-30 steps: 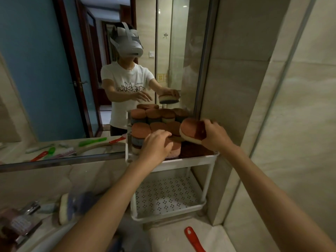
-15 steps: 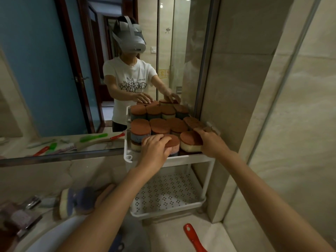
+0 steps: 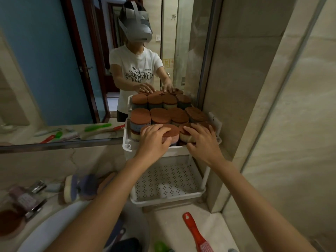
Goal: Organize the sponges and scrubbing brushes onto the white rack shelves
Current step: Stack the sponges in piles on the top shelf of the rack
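Facing brown-side up, sponges (image 3: 171, 130) lie under left hand (image 3: 154, 141) and right hand (image 3: 202, 141).

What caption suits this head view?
Left hand presses and right hand grips brown-topped sponges atop the white rack; red scrubbing brush lies nearby.

Readable text: none | white T-shirt (image 3: 135, 62) reflected in mirror (image 3: 45, 70): dog drawings plus one tiny line of lettering, too small to read | yellow sticker (image 3: 166, 63) beside it in reflection: marks blurred, illegible
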`<state>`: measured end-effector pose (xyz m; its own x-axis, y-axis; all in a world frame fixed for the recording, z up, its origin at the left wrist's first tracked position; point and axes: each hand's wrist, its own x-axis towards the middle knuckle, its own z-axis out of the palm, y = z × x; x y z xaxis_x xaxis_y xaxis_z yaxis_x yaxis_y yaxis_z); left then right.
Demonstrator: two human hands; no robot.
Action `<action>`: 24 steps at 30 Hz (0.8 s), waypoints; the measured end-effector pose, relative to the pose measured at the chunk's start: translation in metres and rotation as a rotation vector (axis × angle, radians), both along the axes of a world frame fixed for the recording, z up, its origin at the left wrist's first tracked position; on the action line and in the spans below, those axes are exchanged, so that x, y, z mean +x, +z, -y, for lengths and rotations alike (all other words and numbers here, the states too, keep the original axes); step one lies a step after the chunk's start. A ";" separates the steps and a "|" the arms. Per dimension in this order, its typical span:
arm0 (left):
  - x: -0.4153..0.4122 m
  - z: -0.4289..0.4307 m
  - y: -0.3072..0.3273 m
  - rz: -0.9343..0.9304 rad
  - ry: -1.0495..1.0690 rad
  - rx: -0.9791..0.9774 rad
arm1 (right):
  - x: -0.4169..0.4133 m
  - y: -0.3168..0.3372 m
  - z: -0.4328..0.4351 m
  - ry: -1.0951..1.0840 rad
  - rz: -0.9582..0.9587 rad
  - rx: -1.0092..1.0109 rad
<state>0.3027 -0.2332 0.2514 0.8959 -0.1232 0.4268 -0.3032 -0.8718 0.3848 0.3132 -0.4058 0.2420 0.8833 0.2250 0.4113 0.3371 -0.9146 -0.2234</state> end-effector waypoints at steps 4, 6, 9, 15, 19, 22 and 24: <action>-0.009 -0.001 0.012 0.022 -0.046 -0.203 | -0.019 -0.001 -0.012 0.059 0.131 0.170; -0.018 -0.007 0.013 0.098 -0.014 -0.285 | -0.034 -0.008 -0.029 0.142 0.241 0.255; -0.037 -0.024 0.003 0.204 0.078 -0.389 | -0.058 -0.025 -0.063 0.256 0.246 0.377; -0.093 -0.092 -0.074 0.187 0.327 -0.696 | -0.099 -0.092 -0.134 0.460 -0.127 0.543; -0.132 -0.152 -0.163 -0.253 0.641 -0.718 | -0.121 -0.172 -0.179 0.445 -0.587 0.338; -0.156 -0.183 -0.215 -0.630 0.665 -0.483 | -0.130 -0.233 -0.205 0.394 -0.858 0.087; -0.170 -0.200 -0.244 -0.757 0.642 -0.480 | -0.131 -0.265 -0.215 0.382 -0.980 -0.061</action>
